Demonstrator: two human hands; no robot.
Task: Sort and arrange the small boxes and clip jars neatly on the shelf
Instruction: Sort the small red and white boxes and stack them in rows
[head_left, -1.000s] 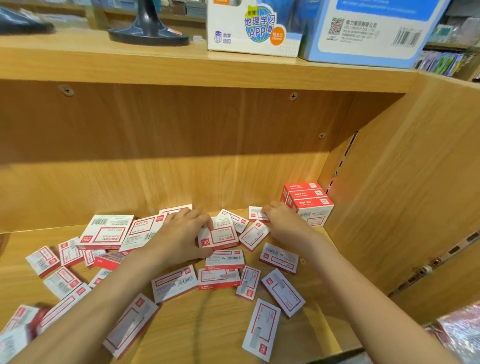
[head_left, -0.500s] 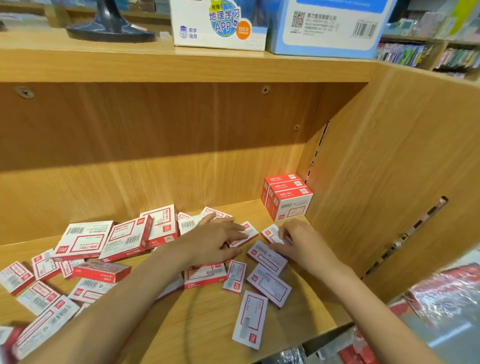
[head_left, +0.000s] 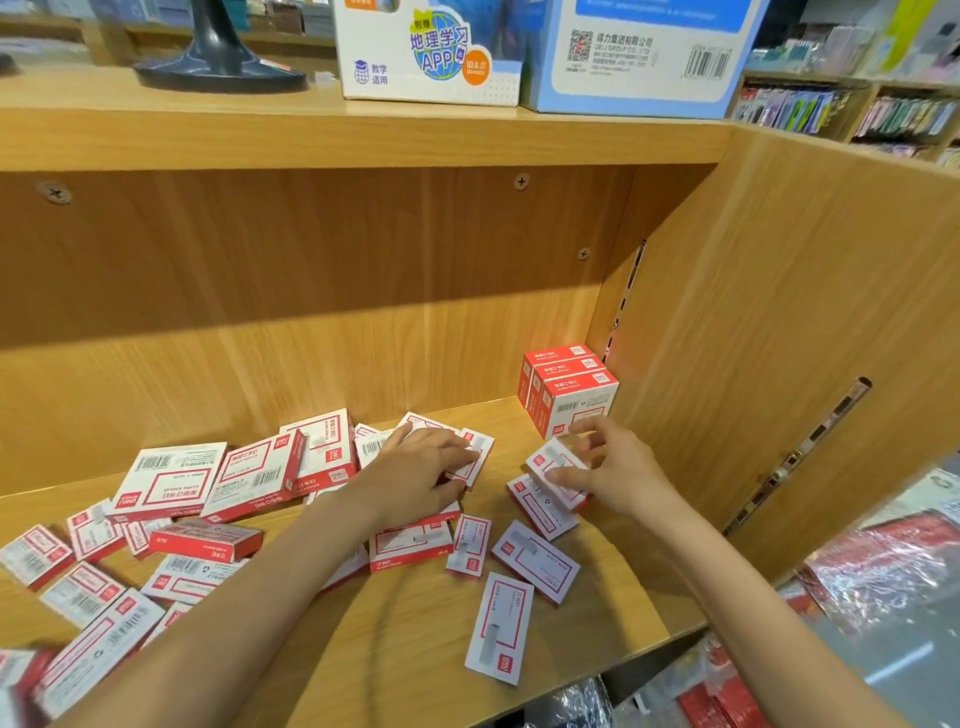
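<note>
Several small red-and-white boxes lie scattered over the wooden shelf (head_left: 597, 623). A neat stack of red boxes (head_left: 569, 389) stands in the back right corner. My right hand (head_left: 610, 470) pinches one small box (head_left: 556, 460) between thumb and fingers, just in front of that stack. My left hand (head_left: 421, 475) rests palm down on a cluster of boxes in the middle, fingertips on a small box (head_left: 475, 457). Larger flat boxes (head_left: 171, 480) lie to the left. No clip jars are in view.
The shelf's right side wall (head_left: 779, 364) stands close to the stack. On the board above sit a white carton (head_left: 426, 57), a blue carton (head_left: 639, 57) and a dark stand base (head_left: 221, 73). Wrapped goods (head_left: 872, 571) lie below right.
My right hand has drawn back from the rear boxes and lifted one small box near the corner stack. My left hand slid right over the middle boxes. The view shifted right.
</note>
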